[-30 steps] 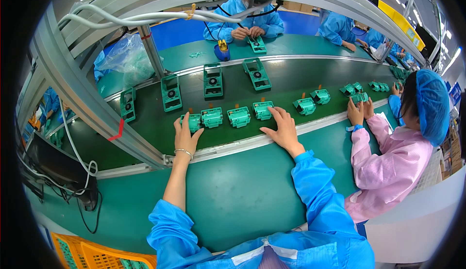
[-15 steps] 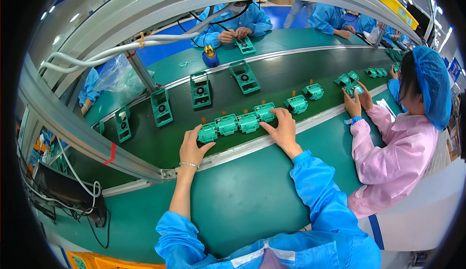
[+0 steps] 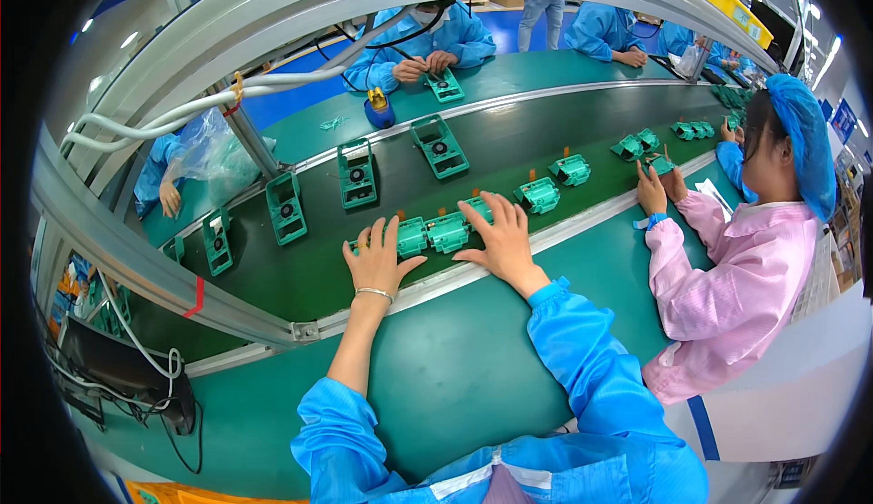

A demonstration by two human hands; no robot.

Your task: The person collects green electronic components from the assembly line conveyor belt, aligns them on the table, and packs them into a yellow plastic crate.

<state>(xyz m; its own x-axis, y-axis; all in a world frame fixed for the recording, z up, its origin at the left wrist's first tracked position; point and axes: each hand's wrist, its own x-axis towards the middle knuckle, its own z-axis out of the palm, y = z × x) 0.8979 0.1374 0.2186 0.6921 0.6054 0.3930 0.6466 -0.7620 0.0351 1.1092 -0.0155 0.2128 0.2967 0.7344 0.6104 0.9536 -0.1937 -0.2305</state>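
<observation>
Several green plastic housings stand side by side in a short row on the dark green conveyor belt. Two in the middle show plainly, one housing [image 3: 411, 237] beside another housing [image 3: 446, 232]. My left hand [image 3: 375, 263] lies with spread fingers over the left end of the row and hides most of the housing there. At the row's right end, my right hand [image 3: 502, 245] reaches over a partly covered housing [image 3: 475, 210], its fingers also apart. Whether the fingertips touch the housings is hard to tell. Neither hand is closed around anything.
Further right on the belt [image 3: 318, 272] sit loose housings [image 3: 538, 196]. Open green trays with round black parts [image 3: 438, 147] line its far side. A metal post [image 3: 173, 249] rises at left. A co-worker in pink [image 3: 727, 277] handles a housing at right; others sit across.
Both hands have loosened from the row's ends and spread their fingers. The left has slid right over the end housing, the right slightly left. The whole view has shifted a little.
</observation>
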